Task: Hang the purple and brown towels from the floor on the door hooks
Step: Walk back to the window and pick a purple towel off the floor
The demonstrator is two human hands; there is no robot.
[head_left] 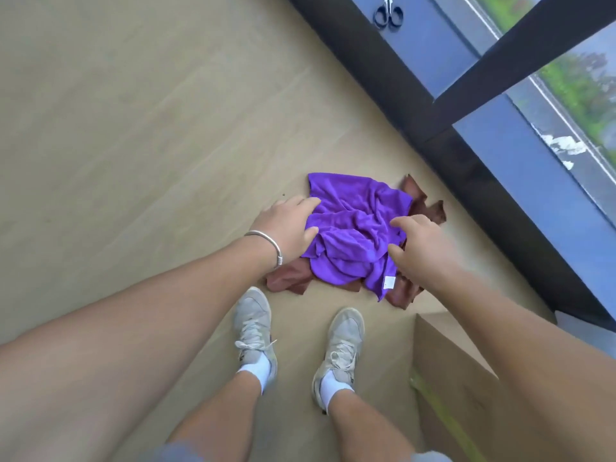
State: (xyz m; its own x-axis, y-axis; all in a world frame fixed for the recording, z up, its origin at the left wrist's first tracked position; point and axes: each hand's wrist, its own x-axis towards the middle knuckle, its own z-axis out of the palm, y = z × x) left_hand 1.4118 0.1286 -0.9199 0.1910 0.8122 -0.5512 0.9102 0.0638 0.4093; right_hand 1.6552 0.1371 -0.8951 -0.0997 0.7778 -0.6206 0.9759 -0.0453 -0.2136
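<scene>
Head view: the purple towel [353, 228] lies crumpled on the floor [133, 128], directly ahead of the person's shoes [253, 328], and serves as the landmark here. The brown towel [286, 278] lies under it, showing only as edges at the purple towel's near-left, near-right and far-right sides.

The left hand [286, 225] hangs over the purple towel's left edge, fingers [308, 203] loosely spread and pointing into the cloth; whether they touch it cannot be told. The right hand [423, 245] is over the towel's right side, fingers relaxed and slightly curled, holding nothing. Both hands are about equally near, so the heap sits between them, its long axis running from near-right to far-left.

The purple cloth is soft, plush and deeply folded, with a small white label [389, 282] at its near corner; it should bunch easily when gathered. The brown one looks thinner and flatter. A cardboard box [466, 378] stands near-right of the towels, and scissors [388, 13] lie well beyond them.
</scene>
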